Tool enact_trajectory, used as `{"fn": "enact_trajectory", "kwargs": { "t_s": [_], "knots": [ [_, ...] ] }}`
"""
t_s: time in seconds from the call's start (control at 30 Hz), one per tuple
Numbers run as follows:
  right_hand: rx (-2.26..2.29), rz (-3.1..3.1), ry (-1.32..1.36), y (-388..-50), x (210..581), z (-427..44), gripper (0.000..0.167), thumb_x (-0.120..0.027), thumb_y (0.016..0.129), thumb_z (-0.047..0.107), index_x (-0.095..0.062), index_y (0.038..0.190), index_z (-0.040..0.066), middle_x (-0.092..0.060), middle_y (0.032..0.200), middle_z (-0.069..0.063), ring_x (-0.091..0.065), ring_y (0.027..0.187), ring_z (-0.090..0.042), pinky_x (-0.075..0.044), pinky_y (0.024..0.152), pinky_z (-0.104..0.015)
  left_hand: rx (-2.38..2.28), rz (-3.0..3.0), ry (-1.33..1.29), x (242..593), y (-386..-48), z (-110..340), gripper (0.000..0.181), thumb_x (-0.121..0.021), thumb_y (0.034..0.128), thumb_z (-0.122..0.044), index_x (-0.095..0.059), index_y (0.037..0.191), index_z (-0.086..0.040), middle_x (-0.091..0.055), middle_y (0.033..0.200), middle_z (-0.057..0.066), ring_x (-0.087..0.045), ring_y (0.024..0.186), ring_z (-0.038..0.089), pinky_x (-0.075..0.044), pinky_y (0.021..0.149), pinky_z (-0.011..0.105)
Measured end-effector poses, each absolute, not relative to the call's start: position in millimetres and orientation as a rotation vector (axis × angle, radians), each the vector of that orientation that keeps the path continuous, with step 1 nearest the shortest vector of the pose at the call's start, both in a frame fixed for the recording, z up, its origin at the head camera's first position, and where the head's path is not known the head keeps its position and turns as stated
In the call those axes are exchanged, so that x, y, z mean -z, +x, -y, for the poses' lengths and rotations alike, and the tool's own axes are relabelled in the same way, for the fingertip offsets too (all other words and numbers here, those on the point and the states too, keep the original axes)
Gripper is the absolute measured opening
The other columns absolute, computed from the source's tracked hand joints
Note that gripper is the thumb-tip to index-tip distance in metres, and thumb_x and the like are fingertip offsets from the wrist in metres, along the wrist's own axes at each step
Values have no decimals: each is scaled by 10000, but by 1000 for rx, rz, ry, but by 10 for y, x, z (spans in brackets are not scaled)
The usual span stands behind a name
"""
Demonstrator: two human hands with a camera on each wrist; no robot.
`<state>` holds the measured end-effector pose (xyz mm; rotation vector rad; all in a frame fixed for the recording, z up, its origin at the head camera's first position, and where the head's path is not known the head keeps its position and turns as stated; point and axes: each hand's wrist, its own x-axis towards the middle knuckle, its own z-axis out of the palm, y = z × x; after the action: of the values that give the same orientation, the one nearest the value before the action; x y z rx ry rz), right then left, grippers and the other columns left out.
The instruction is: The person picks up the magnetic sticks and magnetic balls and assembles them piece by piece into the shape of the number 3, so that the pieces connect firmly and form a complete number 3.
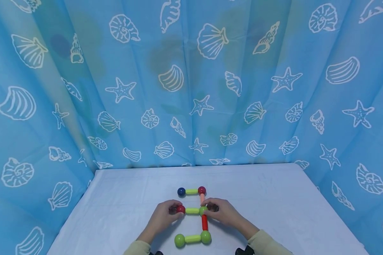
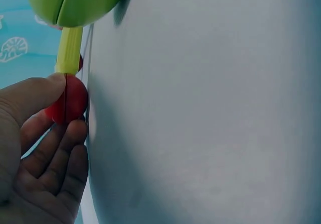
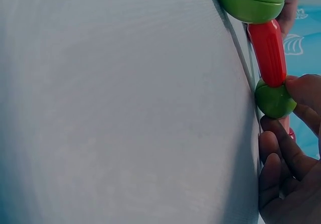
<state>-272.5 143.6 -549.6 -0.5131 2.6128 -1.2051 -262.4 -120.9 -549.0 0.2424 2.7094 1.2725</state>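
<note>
On the table lies a figure of balls joined by short rods. My left hand (image 1: pixel 164 216) pinches the red ball (image 1: pixel 180 209) at the left end of the middle row, thumb on one side and fingers on the other. A yellow-green rod (image 1: pixel 192 211) links it to a green ball (image 1: pixel 203 211), which my right hand (image 1: pixel 222 211) pinches between thumb and fingers. Above that ball runs a pink rod (image 1: pixel 202 199) to another red ball (image 1: pixel 202 191); below it a red rod (image 1: pixel 205 222) reaches a lower green ball (image 1: pixel 205 237).
The top row ends left in a dark blue ball (image 1: pixel 181 192) on a yellow-green rod (image 1: pixel 191 191). At the bottom, another yellow-green rod (image 1: pixel 192 238) joins a green ball (image 1: pixel 180 240). A white cloth covers the table (image 1: pixel 268 198); a blue shell-print curtain (image 1: pixel 191 88) hangs around it.
</note>
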Motion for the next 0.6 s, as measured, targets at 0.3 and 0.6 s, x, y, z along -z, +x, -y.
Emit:
{"fn": "enact_trajectory", "kwargs": {
  "t_s": [0.3,0.6],
  "knots": [
    [1237,-2614,-513,-2703,5546,-1442,259,-766,916,288,-713,1165,235,-651,957,95,-570,835,-131,-499,747,-263,-1258,-2709,222,5492,-2576,1243,374,-840,846,-261,-705,1176,-146,-678,952,-76,-622,861,104,-539,774,320],
    [1232,-2655,-487,-2710,5547,-1415,279,-759,922,294,-703,1190,241,-636,957,109,-566,840,-119,-499,752,-270,-1265,-2726,189,5461,-2551,1221,329,-812,874,-204,-700,1174,-128,-688,996,-41,-610,853,121,-532,768,336]
  ]
}}
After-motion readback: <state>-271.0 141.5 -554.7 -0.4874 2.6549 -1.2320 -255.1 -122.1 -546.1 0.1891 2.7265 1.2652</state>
